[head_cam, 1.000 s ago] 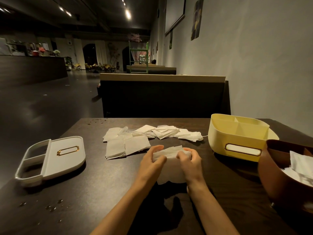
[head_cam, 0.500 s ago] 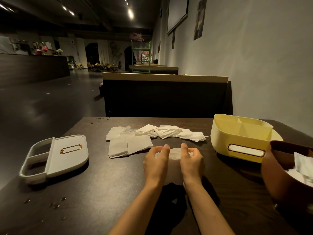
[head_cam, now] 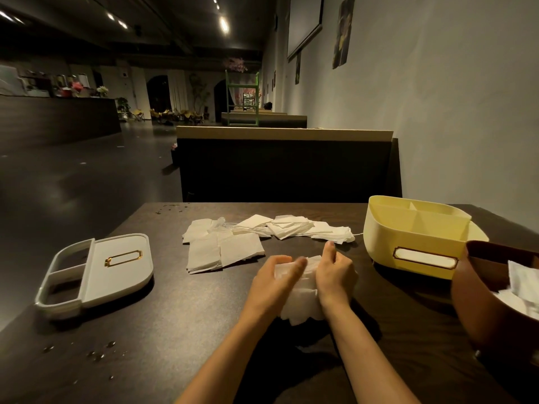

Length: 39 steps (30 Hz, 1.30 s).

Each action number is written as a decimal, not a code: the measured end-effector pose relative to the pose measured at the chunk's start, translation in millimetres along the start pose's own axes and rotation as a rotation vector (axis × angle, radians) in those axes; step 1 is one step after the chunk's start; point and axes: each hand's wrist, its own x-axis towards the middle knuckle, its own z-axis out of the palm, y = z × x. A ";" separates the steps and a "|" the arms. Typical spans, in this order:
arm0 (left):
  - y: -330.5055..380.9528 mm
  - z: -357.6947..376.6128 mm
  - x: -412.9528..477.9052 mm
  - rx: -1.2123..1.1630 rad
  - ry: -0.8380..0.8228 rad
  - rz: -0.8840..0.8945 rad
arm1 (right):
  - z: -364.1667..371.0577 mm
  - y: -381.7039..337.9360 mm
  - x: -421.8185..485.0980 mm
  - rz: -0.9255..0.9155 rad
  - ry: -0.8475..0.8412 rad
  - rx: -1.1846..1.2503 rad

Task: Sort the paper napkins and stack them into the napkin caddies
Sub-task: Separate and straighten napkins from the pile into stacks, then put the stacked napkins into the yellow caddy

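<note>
Both hands grip a small bunch of white paper napkins [head_cam: 300, 304] just above the dark table [head_cam: 180, 339], my left hand [head_cam: 274, 284] on its left side and my right hand [head_cam: 335, 275] on its right. Beyond them lies a loose spread of white napkins [head_cam: 256, 237]. A grey-white caddy [head_cam: 96, 272] lies on its side at the left. A yellow caddy [head_cam: 414, 237] with dividers stands at the right. A brown caddy [head_cam: 495, 290] at the right edge holds napkins.
Water drops [head_cam: 99, 352] dot the table's near left. A dark booth backrest [head_cam: 285, 167] rises behind the far table edge. The wall runs along the right side.
The hands have drawn closer together around the napkin bunch and shifted a little right; my right thumb now sticks up. The camera has tilted slightly.
</note>
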 end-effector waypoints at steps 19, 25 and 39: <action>32.1 -9.1 16.4 -0.363 -0.352 -0.281 | -81.7 1.3 50.6 0.363 -0.869 0.231; 53.1 0.3 38.0 -0.388 -0.452 -0.416 | -101.0 -12.0 69.1 0.319 -0.775 0.158; 143.8 116.2 129.3 -0.076 -0.396 -0.294 | -181.3 -45.0 180.5 0.311 -0.414 -0.035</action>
